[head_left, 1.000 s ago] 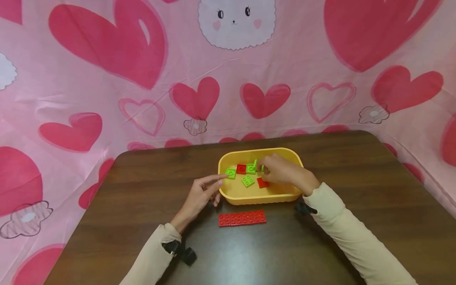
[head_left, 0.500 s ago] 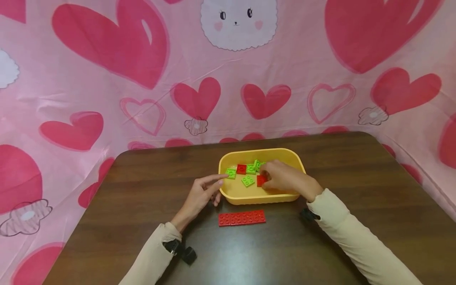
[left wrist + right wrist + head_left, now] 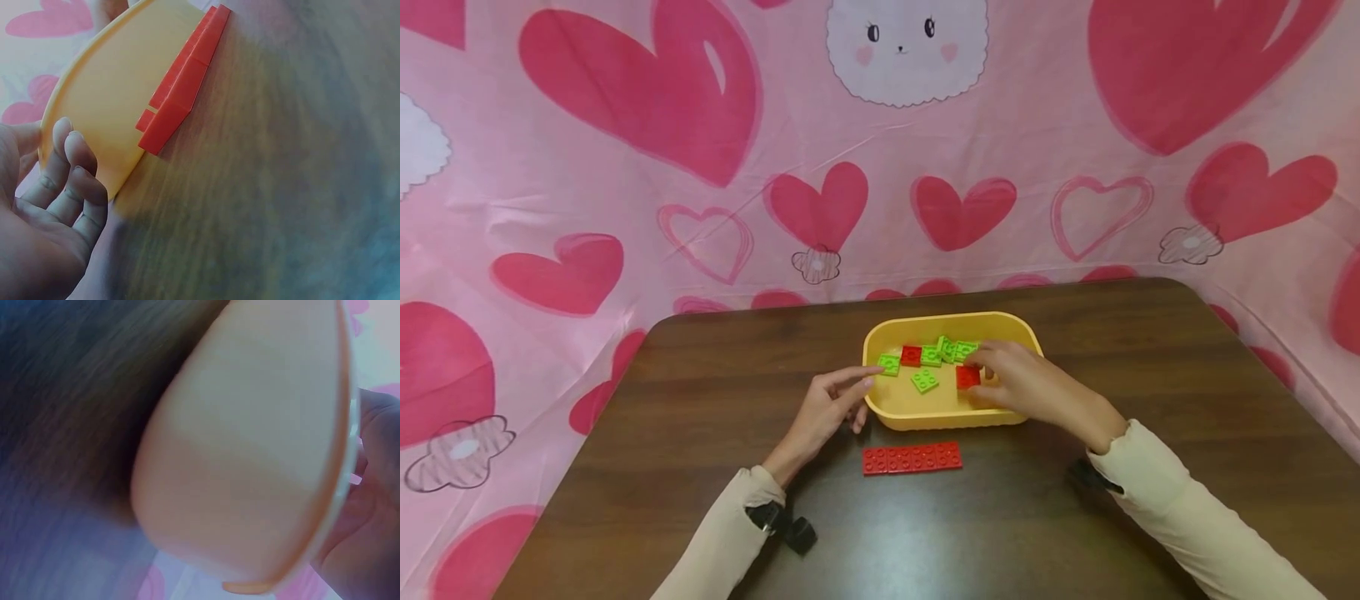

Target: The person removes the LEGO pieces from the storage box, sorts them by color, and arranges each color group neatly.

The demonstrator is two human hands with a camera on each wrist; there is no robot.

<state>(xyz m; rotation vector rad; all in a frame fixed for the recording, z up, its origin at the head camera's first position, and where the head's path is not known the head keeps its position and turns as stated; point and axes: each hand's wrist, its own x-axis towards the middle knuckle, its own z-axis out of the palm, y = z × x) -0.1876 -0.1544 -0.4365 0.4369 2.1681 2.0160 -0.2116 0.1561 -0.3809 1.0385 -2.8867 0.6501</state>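
Note:
In the head view, a yellow plastic tray [image 3: 925,422] holds several green and red building bricks. Inside it on the right, my right hand [image 3: 1030,382] pinches a red brick [image 3: 967,377] between thumb and fingers. In the right wrist view the tray wall [image 3: 244,437] hides most of that hand. My left hand [image 3: 829,408] rests at the tray's left end, its index finger reaching over the rim and its other fingers loosely bent outside, as the left wrist view also shows. In front of the tray lies a straight row of red bricks [image 3: 912,458], studs up.
Loose green bricks [image 3: 924,382] and another red brick [image 3: 912,357] lie on the tray floor, mostly toward its back wall. The brown wooden table [image 3: 715,375] ends at a pink heart-patterned cloth [image 3: 880,142] behind it.
My right hand has come from the green bricks at the back to the red brick, taken hold of it and shifted it right. The left hand has stayed at the rim.

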